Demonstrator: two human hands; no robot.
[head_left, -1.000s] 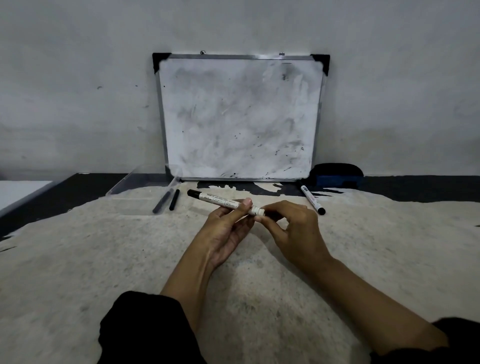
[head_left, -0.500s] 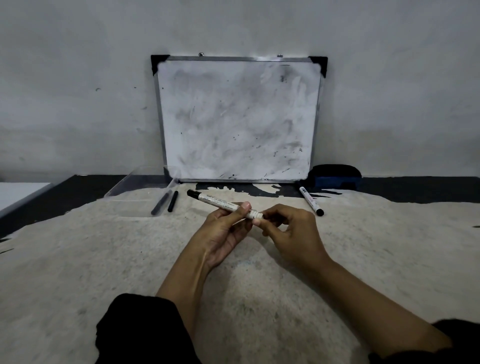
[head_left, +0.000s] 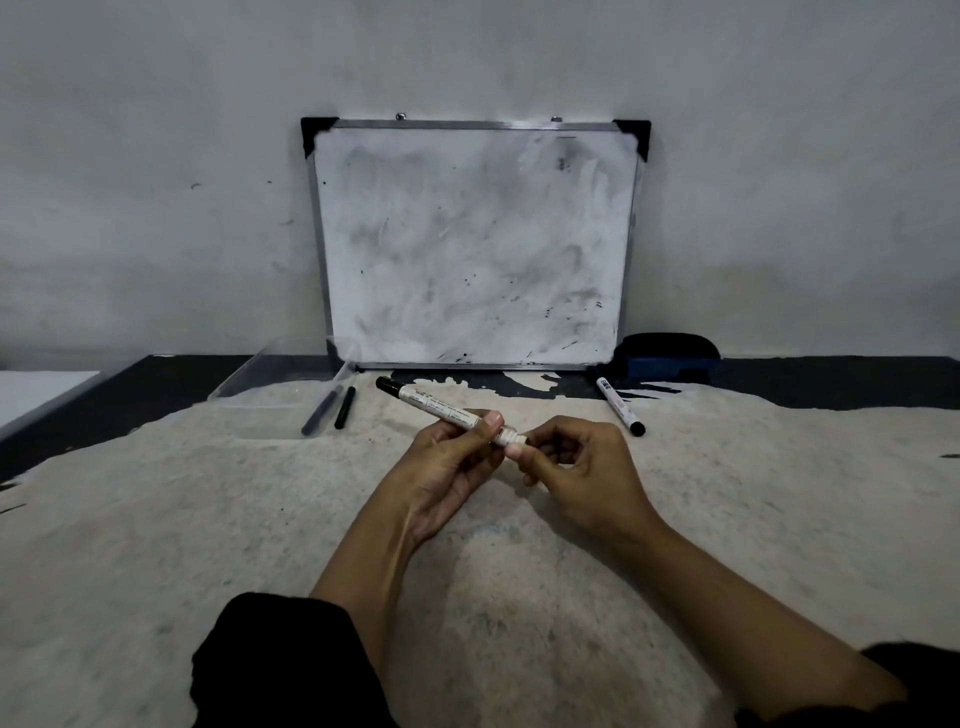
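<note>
A white marker (head_left: 436, 407) with a black far end lies slanted above the table, held in both hands. My left hand (head_left: 447, 467) grips its barrel, thumb on top. My right hand (head_left: 576, 467) pinches the marker's near end with thumb and curled fingers; that end is hidden by the fingers. A smudged whiteboard (head_left: 475, 244) leans upright against the wall behind the hands.
A second white marker (head_left: 620, 405) lies at the right near a dark blue eraser (head_left: 670, 356). A clear plastic tray (head_left: 283, 389) at the left holds a black pen (head_left: 322, 409); another black pen (head_left: 345, 407) lies beside it. Pale worn cloth covers the dark table.
Both hands stay on the marker in nearly the same place. My right fingers have curled tighter round its near end, which now shows less.
</note>
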